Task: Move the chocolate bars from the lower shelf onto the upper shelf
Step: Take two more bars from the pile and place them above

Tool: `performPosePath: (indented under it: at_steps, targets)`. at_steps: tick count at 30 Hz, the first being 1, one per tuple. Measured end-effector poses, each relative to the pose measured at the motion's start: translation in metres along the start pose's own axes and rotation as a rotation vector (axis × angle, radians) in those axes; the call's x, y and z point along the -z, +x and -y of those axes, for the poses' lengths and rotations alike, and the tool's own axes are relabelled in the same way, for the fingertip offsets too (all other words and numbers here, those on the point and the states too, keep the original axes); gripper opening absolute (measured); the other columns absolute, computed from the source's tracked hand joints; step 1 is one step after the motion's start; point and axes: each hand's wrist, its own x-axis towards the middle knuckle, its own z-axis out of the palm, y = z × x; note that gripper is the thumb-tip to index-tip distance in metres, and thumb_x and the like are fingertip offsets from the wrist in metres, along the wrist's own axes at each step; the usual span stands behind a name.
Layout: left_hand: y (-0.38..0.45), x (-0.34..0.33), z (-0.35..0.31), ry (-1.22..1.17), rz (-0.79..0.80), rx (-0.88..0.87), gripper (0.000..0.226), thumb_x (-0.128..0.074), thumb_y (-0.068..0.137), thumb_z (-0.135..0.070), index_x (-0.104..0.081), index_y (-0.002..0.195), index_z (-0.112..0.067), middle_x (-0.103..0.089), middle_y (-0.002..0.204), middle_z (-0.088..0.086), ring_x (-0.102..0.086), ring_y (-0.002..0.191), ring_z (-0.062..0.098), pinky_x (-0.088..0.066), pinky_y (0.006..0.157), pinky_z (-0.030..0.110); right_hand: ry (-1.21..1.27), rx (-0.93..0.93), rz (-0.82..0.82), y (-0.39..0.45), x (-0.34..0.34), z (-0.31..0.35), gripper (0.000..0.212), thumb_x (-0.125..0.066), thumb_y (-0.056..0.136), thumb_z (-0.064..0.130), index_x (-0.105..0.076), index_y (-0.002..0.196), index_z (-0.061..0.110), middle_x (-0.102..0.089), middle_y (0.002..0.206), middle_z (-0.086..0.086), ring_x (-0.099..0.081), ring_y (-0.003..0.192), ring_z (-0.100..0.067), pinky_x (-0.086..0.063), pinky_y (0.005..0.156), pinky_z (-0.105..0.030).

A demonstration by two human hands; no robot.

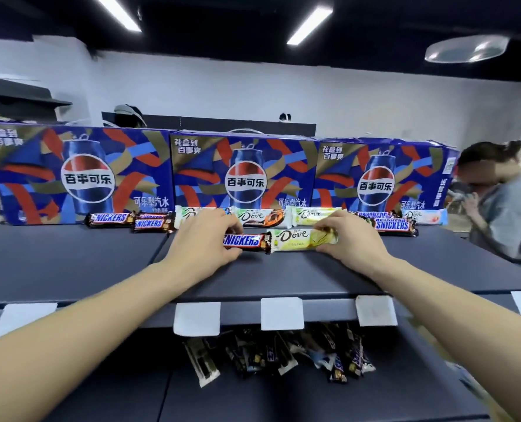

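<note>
We stood in a white-walled room under a dark ceiling with strip lights, facing a dark blue upper shelf (70, 263) backed by three blue Pepsi cartons (247, 175). Along the foot of those cartons ran a row of chocolate bars (262, 218), Snickers and Dove wrappers mixed, lying flat and mostly end to end.

Nearer to us, two more bars lay on the same shelf, touching at their ends. Our left hand (204, 242) was curled over the left end of a Snickers bar (247, 240), thumb below and fingers above it, closed on the wrapper. Our right hand (350, 239) pinched the right end of a pale green Dove bar (295, 240) in the same way, fingers bent over its top edge. Both forearms reached in from the bottom corners of the view.

White label tags (281, 313) hung from the front lip of the shelf. Below them, on the lower shelf (116, 388), a loose heap of bars (283, 354) lay in shadow; the wrappers there looked dark and were too blurred for us to read with confidence.

At the right edge a person in a grey top (509, 208) stood beside the shelving.
</note>
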Motion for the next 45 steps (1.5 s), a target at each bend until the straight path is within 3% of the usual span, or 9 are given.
performPosePath:
  at_steps: [3, 12, 18, 22, 27, 31, 38, 45]
  targets:
    - [0.018, -0.016, -0.005, 0.005, 0.019, 0.017, 0.024, -0.075, 0.073, -0.040, -0.065, 0.093, -0.032, -0.061, 0.088, -0.012, -0.054, 0.090, 0.013, -0.045, 0.078, 0.033, 0.006, -0.026, -0.003, 0.012, -0.008, -0.023, 0.041, -0.078, 0.074, 0.041, -0.069, 0.113, 0.029, -0.059, 0.107, 0.009, -0.058, 0.102, -0.016, -0.048, 0.078, -0.032]
    - [0.063, -0.058, -0.030, 0.040, 0.074, 0.047, 0.026, -0.073, 0.074, -0.045, -0.065, 0.096, -0.033, -0.062, 0.093, -0.012, -0.054, 0.093, 0.014, -0.045, 0.082, 0.037, 0.016, -0.120, 0.017, 0.056, -0.026, -0.077, 0.039, -0.073, 0.078, 0.034, -0.067, 0.116, 0.027, -0.059, 0.111, 0.005, -0.056, 0.107, -0.019, -0.051, 0.079, -0.036]
    - [0.074, -0.067, -0.027, 0.045, 0.087, 0.074, 0.025, -0.072, 0.075, -0.045, -0.064, 0.097, -0.036, -0.059, 0.092, -0.014, -0.051, 0.094, 0.011, -0.043, 0.083, 0.035, -0.003, -0.147, 0.035, 0.078, -0.037, -0.084, 0.044, -0.072, 0.078, 0.031, -0.065, 0.121, 0.027, -0.058, 0.113, 0.003, -0.051, 0.112, -0.021, -0.048, 0.076, -0.034]
    - [0.078, -0.066, -0.025, 0.043, 0.080, 0.074, 0.026, -0.074, 0.075, -0.041, -0.065, 0.098, -0.033, -0.059, 0.093, -0.012, -0.050, 0.095, 0.012, -0.038, 0.077, 0.030, -0.034, -0.148, 0.059, 0.085, -0.039, -0.082, 0.047, -0.071, 0.077, 0.027, -0.063, 0.123, 0.026, -0.057, 0.116, 0.002, -0.045, 0.117, -0.022, -0.038, 0.073, -0.030]
    - [0.076, -0.065, -0.018, 0.059, 0.089, 0.076, 0.027, -0.073, 0.076, -0.043, -0.065, 0.100, -0.033, -0.059, 0.095, -0.012, -0.049, 0.095, 0.012, -0.036, 0.076, 0.029, -0.034, -0.131, 0.051, 0.084, -0.039, -0.076, 0.055, -0.072, 0.075, 0.025, -0.059, 0.128, 0.024, -0.055, 0.123, 0.001, -0.042, 0.119, -0.022, -0.039, 0.079, -0.030]
    - [0.070, -0.059, -0.009, 0.069, 0.091, 0.068, 0.029, -0.072, 0.076, -0.044, -0.065, 0.102, -0.032, -0.061, 0.098, -0.012, -0.050, 0.095, 0.013, -0.039, 0.077, 0.029, 0.009, -0.036, 0.038, 0.081, -0.036, -0.051, 0.049, -0.069, 0.078, 0.032, -0.060, 0.125, 0.026, -0.055, 0.123, 0.002, -0.043, 0.117, -0.022, -0.045, 0.089, -0.036]
    - [0.047, -0.034, 0.019, 0.050, 0.084, 0.090, 0.031, -0.074, 0.076, -0.042, -0.067, 0.103, -0.029, -0.065, 0.101, -0.009, -0.053, 0.097, 0.014, -0.042, 0.084, 0.031, 0.144, 0.152, 0.029, 0.074, -0.042, 0.034, 0.037, -0.064, 0.085, 0.038, -0.062, 0.121, 0.027, -0.059, 0.112, 0.004, -0.052, 0.112, -0.018, -0.048, 0.089, -0.039]
    - [0.012, -0.004, 0.068, 0.048, 0.071, 0.146, 0.032, -0.074, 0.077, -0.039, -0.068, 0.106, -0.027, -0.065, 0.105, -0.008, -0.054, 0.103, 0.014, -0.043, 0.084, 0.030, 0.159, 0.225, 0.067, 0.066, -0.058, 0.111, 0.036, -0.061, 0.087, 0.041, -0.064, 0.119, 0.025, -0.060, 0.109, 0.003, -0.055, 0.108, -0.018, -0.048, 0.088, -0.038]
